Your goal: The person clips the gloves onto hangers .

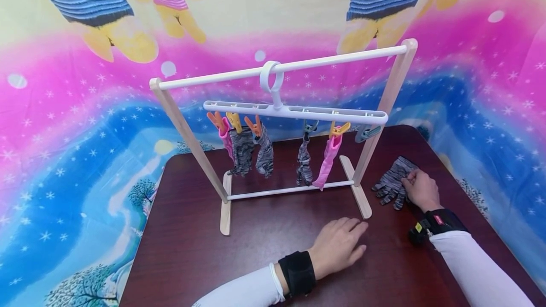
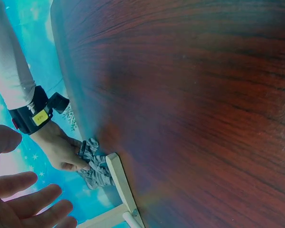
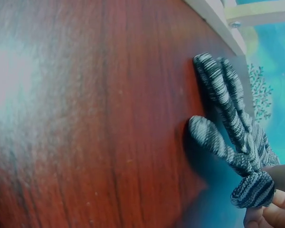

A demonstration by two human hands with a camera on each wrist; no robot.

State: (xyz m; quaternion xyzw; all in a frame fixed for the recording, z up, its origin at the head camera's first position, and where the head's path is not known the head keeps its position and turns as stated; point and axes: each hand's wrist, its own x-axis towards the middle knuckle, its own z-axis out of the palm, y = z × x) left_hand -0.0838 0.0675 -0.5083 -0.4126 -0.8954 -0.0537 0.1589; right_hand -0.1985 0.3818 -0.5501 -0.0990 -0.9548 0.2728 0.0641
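Note:
At the table's right side, my right hand (image 1: pixel 422 191) pinches a grey-and-black marled knit glove (image 1: pixel 397 176) between thumb and fingers. The right wrist view shows its knit fingers (image 3: pixel 218 90) pointing away from the hand, with shadow beneath them on the wood. My left hand (image 1: pixel 338 246) is palm down over the table in front of the rack, its fingers spread and relaxed, holding nothing. From the left wrist view, the same glove (image 2: pixel 96 176) lies next to the rack's wooden foot (image 2: pixel 119 178), partly covered by the right hand.
A wood-and-white drying rack (image 1: pixel 277 193) carries a white clip hanger (image 1: pixel 294 112). Clothespins hold a pink sock (image 1: pixel 328 160), a marled glove (image 1: pixel 242 153) and other small knits. A grey-green clip (image 1: pixel 368 134) hangs at the right end. A printed cloth backdrop (image 1: pixel 85 155) surrounds the table.

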